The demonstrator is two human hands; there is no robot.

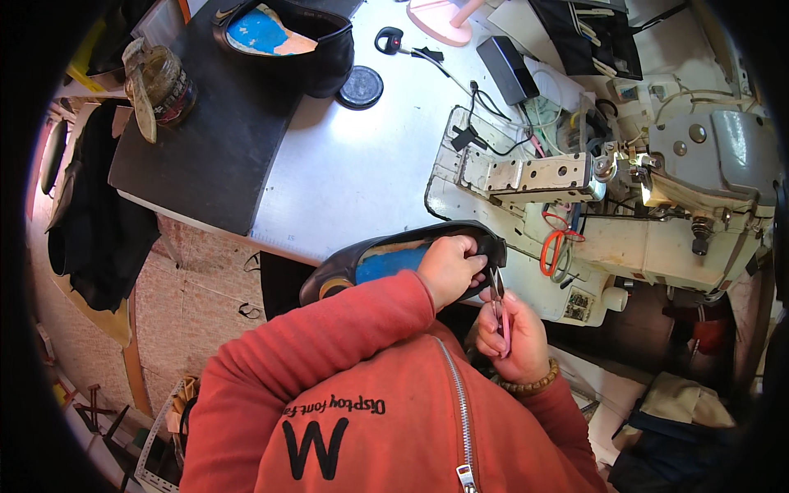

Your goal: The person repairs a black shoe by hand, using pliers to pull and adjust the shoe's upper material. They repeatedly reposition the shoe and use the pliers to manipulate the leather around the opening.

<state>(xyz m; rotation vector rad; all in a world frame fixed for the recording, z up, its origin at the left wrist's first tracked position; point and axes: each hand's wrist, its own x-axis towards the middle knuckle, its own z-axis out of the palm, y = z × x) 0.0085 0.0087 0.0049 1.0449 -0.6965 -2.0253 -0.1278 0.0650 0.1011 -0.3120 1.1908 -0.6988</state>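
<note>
A black shoe with a blue insole lies along the table's front edge, close to my chest. My left hand is closed on the rim at its right end, fingers bent over the edge; what the fingertips press is hidden. From the right, my right hand grips pink-handled pliers. Their metal jaws point up at the shoe's right end, close beside my left fingers. Whether the jaws have hold of anything is too small to make out.
A sewing machine with orange-handled scissors beside its arm fills the right side. On a black mat stand another black shoe and a jar with a flat stick. A round black lid and cables lie on the white table.
</note>
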